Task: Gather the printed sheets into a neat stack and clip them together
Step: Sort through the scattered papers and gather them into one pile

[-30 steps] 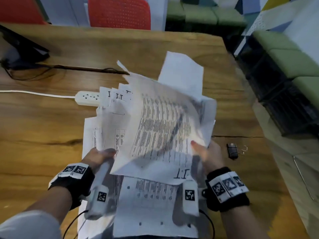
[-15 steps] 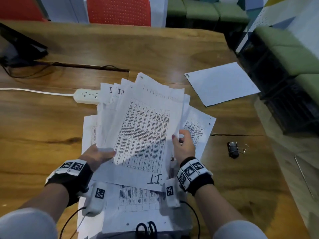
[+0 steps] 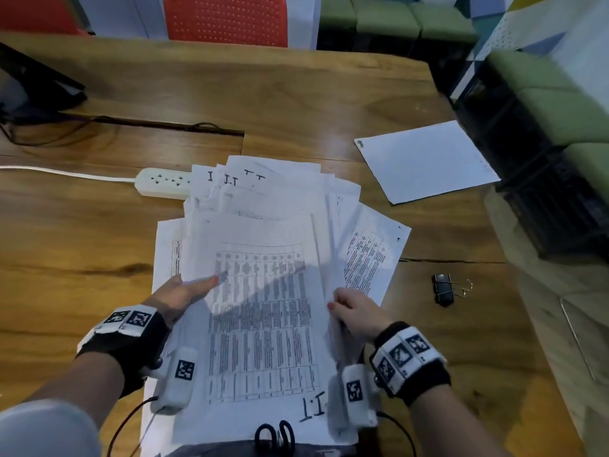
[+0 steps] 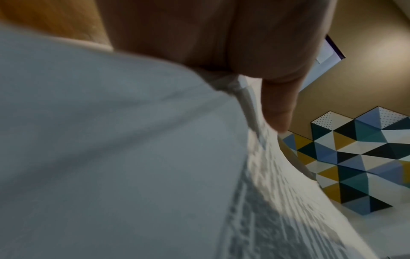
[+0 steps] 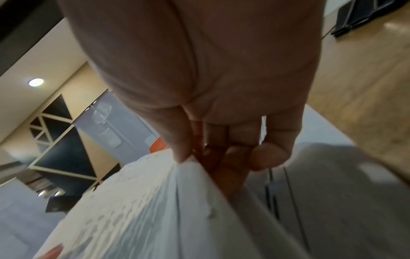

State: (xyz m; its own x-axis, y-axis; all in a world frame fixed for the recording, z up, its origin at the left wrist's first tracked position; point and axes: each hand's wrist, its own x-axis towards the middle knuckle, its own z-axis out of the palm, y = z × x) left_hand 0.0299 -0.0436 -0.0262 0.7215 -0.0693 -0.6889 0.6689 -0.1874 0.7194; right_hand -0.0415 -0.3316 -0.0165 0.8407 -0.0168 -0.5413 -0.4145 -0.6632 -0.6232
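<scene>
Room dim, light cool from overhead; 1 round ceiling lamp (image 5: 36, 82) visible in right wrist view. Diagonal shadow crosses the top printed sheet (image 3: 263, 308). Soft glare on tabletop (image 3: 296, 94). Head view bends at edges; both wrist views blurred, close skin unfocused.

Handwritten "1.1" marks the top printed sheet (image 3: 263, 324).
</scene>
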